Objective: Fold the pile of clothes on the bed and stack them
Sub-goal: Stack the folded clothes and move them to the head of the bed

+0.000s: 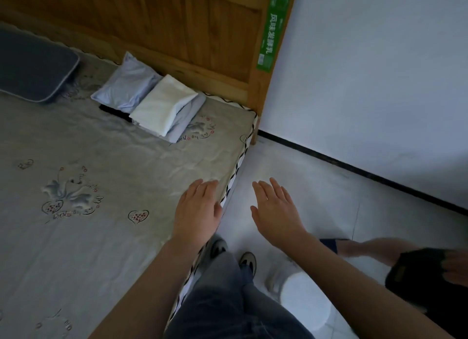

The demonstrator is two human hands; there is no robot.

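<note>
Apparently the folded clothes (157, 103) are stacked at the bed's (114, 237) far right, while nothing is held by the flat-fingered left hand (196, 212) and right hand (276, 207).

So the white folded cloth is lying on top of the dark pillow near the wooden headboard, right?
Not quite. The head view shows the white folded cloth lying on top of the light blue folded clothes near the wooden headboard. The dark pillow sits apart, further left.

Creased cloth bedsheet (126, 161) (matt), varnished wood headboard (202, 35).
</note>
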